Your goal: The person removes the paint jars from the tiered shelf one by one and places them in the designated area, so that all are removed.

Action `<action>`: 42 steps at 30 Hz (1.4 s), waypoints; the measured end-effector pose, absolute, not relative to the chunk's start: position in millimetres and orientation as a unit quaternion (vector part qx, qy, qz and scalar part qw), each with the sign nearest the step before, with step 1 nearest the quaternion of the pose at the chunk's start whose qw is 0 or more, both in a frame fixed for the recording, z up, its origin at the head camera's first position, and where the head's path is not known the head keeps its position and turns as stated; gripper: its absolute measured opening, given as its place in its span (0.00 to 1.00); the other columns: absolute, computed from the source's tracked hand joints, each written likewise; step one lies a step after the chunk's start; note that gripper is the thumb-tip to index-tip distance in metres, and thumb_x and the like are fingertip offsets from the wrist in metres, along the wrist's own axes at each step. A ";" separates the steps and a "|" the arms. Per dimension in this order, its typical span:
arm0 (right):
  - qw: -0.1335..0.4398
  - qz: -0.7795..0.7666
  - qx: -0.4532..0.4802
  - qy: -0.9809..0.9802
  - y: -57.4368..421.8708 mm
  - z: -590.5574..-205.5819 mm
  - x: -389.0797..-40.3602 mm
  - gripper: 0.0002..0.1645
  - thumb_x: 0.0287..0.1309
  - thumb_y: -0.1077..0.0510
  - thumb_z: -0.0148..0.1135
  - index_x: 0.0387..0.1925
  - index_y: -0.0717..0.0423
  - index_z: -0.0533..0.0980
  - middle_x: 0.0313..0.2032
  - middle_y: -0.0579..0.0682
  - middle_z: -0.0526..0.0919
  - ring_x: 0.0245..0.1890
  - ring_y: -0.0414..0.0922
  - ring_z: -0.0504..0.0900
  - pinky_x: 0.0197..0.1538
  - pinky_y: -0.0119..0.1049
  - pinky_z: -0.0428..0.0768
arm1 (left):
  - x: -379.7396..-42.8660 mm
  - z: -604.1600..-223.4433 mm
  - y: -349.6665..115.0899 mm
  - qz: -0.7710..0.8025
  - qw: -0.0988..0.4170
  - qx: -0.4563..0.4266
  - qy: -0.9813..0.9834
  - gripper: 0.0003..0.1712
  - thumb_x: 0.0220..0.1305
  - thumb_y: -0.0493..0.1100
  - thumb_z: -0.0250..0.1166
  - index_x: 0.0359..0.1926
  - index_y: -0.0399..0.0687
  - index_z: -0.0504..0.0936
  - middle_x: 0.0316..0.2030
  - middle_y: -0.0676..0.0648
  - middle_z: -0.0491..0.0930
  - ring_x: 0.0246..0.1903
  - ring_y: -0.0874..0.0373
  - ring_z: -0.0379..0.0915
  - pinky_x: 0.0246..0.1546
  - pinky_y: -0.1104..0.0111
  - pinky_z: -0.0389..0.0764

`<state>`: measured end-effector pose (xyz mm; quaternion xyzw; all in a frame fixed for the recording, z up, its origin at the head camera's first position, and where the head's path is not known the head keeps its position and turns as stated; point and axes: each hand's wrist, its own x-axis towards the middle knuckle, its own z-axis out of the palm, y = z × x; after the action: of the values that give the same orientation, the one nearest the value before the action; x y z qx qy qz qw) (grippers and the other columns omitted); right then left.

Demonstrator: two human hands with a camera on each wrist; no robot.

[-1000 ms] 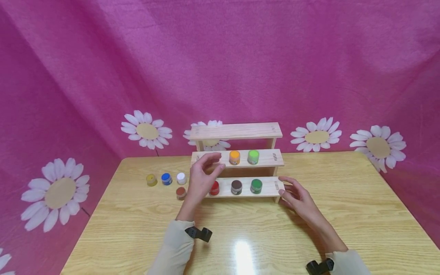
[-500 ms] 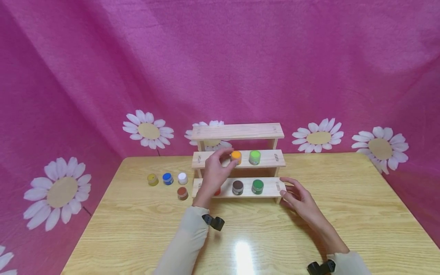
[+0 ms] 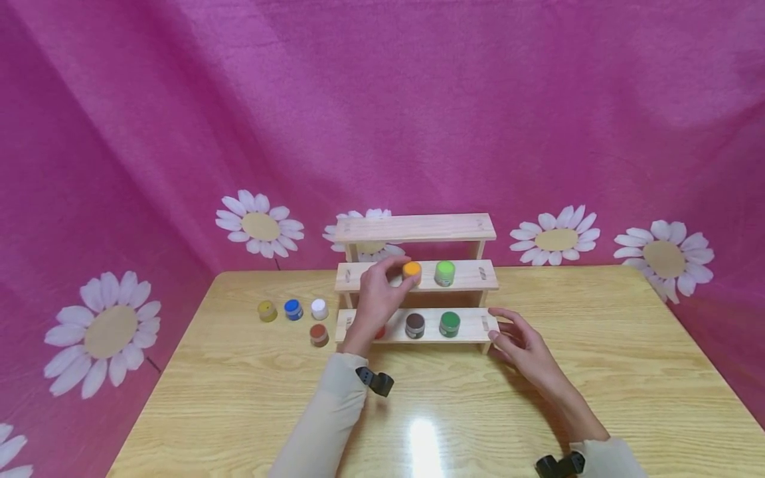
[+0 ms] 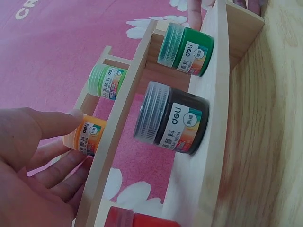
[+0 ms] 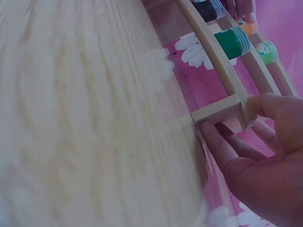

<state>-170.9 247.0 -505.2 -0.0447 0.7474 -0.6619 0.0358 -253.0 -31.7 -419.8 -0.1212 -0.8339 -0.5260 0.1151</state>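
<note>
Pinching orange jar (image 4: 91, 135) with left hand (image 3: 376, 296), gripping wooden rack (image 3: 412, 228) at four o'clock with right hand (image 3: 529, 353); best to keep both level.

Across the lower half of the head view, the counter (image 3: 478, 405) showed pale wood grain with a glossy finish. The tiered shelf (image 3: 415, 228) at centre looked like smooth, matt, unpainted wood. The paint jars (image 4: 173, 118) appeared to be shiny plastic, with translucent ridged lids (image 4: 151, 113) and smooth printed labels (image 4: 193, 56). The floral backdrop (image 3: 418, 99) above and the sleeves (image 3: 323, 415) below were matt cloth.
</note>
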 end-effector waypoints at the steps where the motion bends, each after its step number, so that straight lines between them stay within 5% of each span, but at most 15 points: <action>1: 0.036 -0.659 -0.044 0.750 247.2 -505.3 -170.4 0.31 0.75 0.58 0.58 0.74 0.60 0.62 0.64 0.71 0.70 0.52 0.36 0.80 0.55 0.40 0.84 | -252.0 -419.7 -32.5 -0.530 0.113 -0.120 -0.832 0.21 0.62 0.40 0.75 0.56 0.42 0.85 0.50 0.46 0.86 0.52 0.52 0.81 0.58 0.62 0.80; 42: 0.027 -0.658 -0.060 0.750 249.0 -508.3 -171.6 0.32 0.75 0.56 0.59 0.73 0.60 0.63 0.64 0.72 0.70 0.53 0.35 0.80 0.55 0.38 0.84 | -193.4 -426.4 -123.7 -0.637 0.120 -0.079 -0.758 0.23 0.62 0.36 0.75 0.57 0.38 0.83 0.54 0.43 0.84 0.55 0.50 0.80 0.63 0.54 0.78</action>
<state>-171.6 249.0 -508.3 -0.0604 0.7500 -0.6581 0.0273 -193.4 -123.7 -426.4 -0.0788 -0.7576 -0.6368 0.1196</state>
